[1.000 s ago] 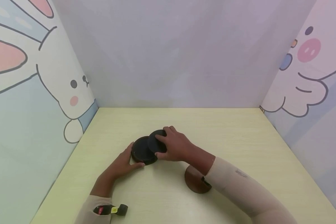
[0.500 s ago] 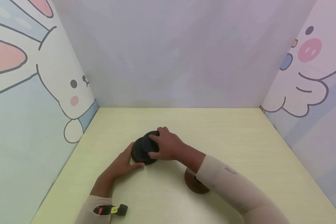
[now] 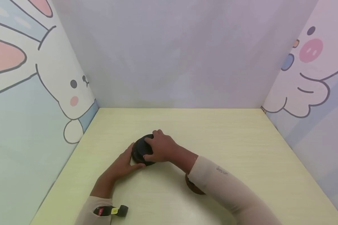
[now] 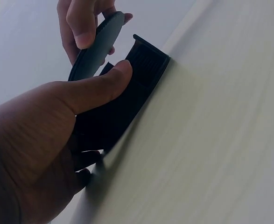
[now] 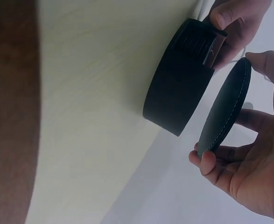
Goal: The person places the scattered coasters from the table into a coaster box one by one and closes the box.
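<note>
My left hand (image 3: 122, 164) grips the side of a round black coaster holder (image 5: 176, 86) that stands on the table, thumb along its near side. A cut-out with ribbed lining shows in the holder's wall in both wrist views. Just above it, my right hand (image 3: 164, 149) holds a round black coaster (image 5: 225, 107) by its edge between thumb and fingers. Pale stitching runs around the coaster's rim. In the wrist views the coaster is tilted, with a gap between it and the holder's top. From the head view it covers most of the holder.
A brown round coaster (image 3: 193, 187) lies on the pale wooden table (image 3: 231, 134), partly hidden under my right sleeve. Cartoon-printed walls stand left and right, and a plain grey wall (image 3: 174, 62) closes the back. A black strap (image 3: 104, 210) crosses my left sleeve.
My right hand has moved left with the black coaster, bringing it from the holder's right side to over it. The left hand stays in place. My right sleeve now hides more of the brown coaster.
</note>
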